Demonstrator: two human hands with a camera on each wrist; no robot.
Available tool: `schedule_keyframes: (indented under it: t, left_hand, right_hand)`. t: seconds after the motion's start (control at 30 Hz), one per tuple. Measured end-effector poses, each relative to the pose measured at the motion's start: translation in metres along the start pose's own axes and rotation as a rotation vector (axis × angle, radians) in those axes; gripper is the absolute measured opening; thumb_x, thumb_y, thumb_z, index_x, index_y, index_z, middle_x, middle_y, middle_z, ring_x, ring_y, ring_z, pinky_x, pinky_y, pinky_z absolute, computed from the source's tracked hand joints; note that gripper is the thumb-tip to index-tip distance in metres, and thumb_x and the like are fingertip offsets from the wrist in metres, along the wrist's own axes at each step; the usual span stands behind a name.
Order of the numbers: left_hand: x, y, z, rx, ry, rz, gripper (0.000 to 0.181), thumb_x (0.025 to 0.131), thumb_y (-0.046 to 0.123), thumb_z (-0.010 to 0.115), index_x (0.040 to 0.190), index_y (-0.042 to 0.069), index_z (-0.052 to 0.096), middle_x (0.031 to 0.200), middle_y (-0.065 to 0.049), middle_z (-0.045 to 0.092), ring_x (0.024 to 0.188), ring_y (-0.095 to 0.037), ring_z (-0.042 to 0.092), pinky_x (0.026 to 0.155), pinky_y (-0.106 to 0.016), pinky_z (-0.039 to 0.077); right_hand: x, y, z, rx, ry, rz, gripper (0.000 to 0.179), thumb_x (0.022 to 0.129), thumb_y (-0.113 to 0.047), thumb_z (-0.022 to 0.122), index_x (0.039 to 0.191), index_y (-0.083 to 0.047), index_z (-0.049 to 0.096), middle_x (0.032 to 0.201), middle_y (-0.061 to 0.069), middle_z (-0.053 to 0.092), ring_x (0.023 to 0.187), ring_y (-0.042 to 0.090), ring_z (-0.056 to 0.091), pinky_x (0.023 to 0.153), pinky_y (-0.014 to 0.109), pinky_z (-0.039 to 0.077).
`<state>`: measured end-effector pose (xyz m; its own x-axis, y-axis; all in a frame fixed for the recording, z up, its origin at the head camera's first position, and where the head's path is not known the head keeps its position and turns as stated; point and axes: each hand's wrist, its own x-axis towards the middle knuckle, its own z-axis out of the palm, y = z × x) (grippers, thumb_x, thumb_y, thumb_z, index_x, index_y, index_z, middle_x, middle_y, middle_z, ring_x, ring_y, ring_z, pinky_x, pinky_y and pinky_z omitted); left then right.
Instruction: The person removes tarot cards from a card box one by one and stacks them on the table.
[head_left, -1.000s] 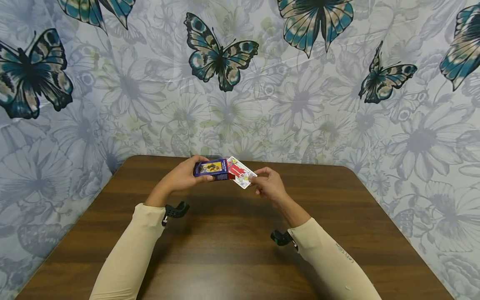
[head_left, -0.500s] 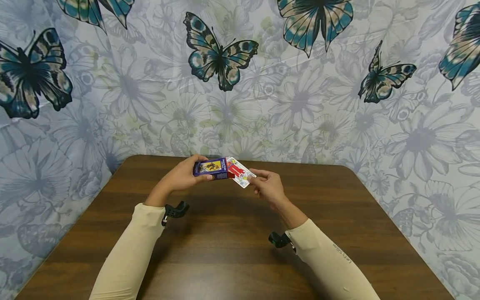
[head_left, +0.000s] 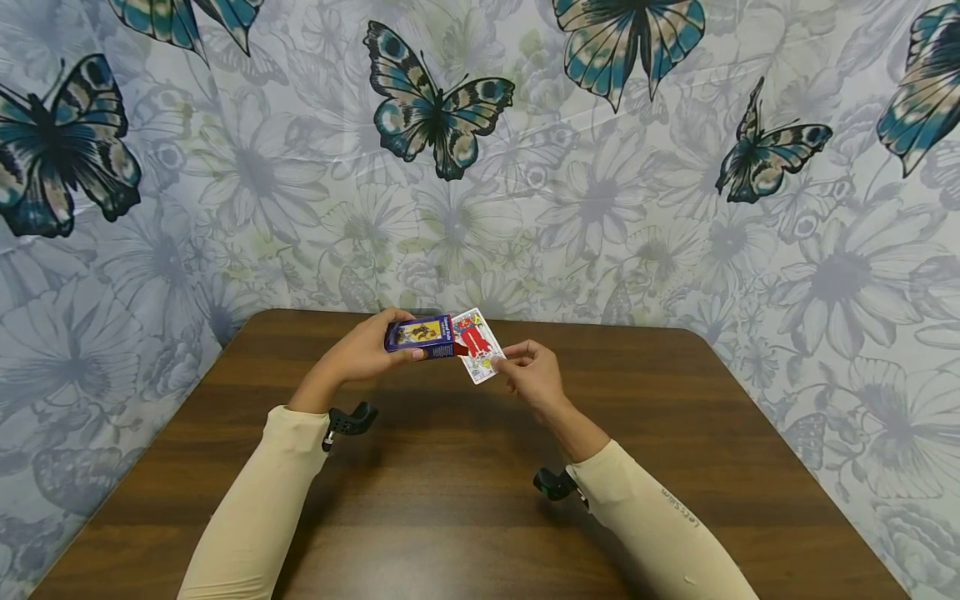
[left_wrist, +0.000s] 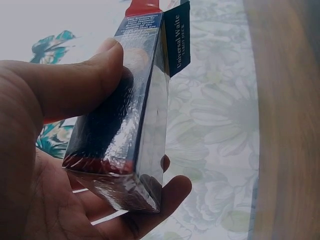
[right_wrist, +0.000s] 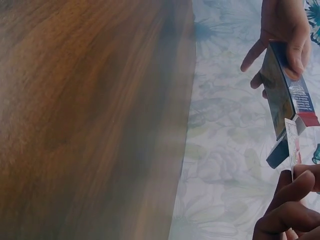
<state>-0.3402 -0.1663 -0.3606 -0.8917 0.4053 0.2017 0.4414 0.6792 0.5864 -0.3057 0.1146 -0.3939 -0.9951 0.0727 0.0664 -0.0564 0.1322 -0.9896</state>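
Note:
My left hand (head_left: 362,350) grips a dark blue tarot deck box (head_left: 422,336) with a yellow picture on its front, thumb along one side. The box is held over the far part of the table. In the left wrist view its flap (left_wrist: 179,42), lettered "Universal Waite Tarot Deck", stands out at the opened end. A white-bordered tarot card (head_left: 477,340) with a red figure overlaps that opening in the head view. Between thumb and fingertips, my right hand (head_left: 537,377) pinches the card's lower right edge. Seen edge-on in the right wrist view, the card (right_wrist: 293,145) lies beside the box's mouth.
A brown wooden table (head_left: 450,500) stretches beneath both forearms. Behind its far edge hangs a pale floral cloth (head_left: 600,250) with printed butterflies. Each wrist wears a dark camera mount, one by the left sleeve (head_left: 354,419), one by the right (head_left: 555,484).
The card has turned more upright, its lower corner swinging down and left. My right hand has shifted slightly left and down. My left hand and the box stay nearly still.

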Motion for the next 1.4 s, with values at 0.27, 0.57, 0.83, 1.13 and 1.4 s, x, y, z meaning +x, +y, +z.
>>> schedule_keyframes:
  t: [0.27,0.57,0.83,1.13,1.4]
  left_hand:
    - [0.003,0.001,0.007,-0.009,-0.007,0.024,0.068,0.087,0.041,0.074,0.137,0.004,0.046,0.122,-0.019,0.060,0.103,-0.028,0.058,0.092,-0.045,0.047]
    - [0.006,0.002,0.013,0.001,-0.018,0.015,0.069,0.086,0.041,0.075,0.138,0.004,0.046,0.123,-0.019,0.059,0.104,-0.029,0.058,0.092,-0.046,0.047]
    - [0.010,0.002,0.020,-0.001,-0.031,0.027,0.068,0.088,0.041,0.074,0.137,0.003,0.045,0.121,-0.020,0.060,0.103,-0.028,0.058,0.092,-0.046,0.047]
    - [0.010,0.007,0.016,-0.006,-0.057,0.010,0.072,0.088,0.046,0.072,0.140,0.005,0.043,0.125,-0.018,0.058,0.106,-0.029,0.057,0.094,-0.047,0.046]
    - [0.005,0.001,0.009,0.016,-0.047,-0.014,0.075,0.088,0.051,0.070,0.142,0.006,0.041,0.127,-0.019,0.056,0.107,-0.031,0.057,0.093,-0.048,0.046]
  right_hand:
    - [-0.003,0.006,-0.006,-0.109,0.062,-0.064,0.022,0.081,-0.008,0.078,0.098,0.002,0.067,0.078,0.012,0.068,0.060,0.009,0.052,0.051,0.023,0.041]
    - [-0.006,0.012,-0.013,-0.056,0.045,-0.020,0.023,0.082,-0.010,0.079,0.098,0.003,0.067,0.074,0.011,0.069,0.053,0.008,0.047,0.049,0.022,0.038]
    - [-0.005,0.024,-0.037,0.064,0.112,0.066,0.032,0.083,-0.012,0.080,0.106,0.005,0.068,0.072,-0.005,0.071,0.050,0.005,0.045,0.047,0.020,0.036]
    - [-0.002,0.050,-0.100,-0.227,0.296,0.149,0.029,0.086,-0.020,0.076,0.106,0.001,0.073,0.093,0.012,0.076,0.072,0.017,0.065,0.059,0.025,0.047]
    - [0.007,0.065,-0.111,-0.538,0.282,0.199,0.026,0.083,-0.026,0.077,0.098,-0.005,0.076,0.099,0.014,0.074,0.092,0.025,0.063,0.069,0.029,0.046]
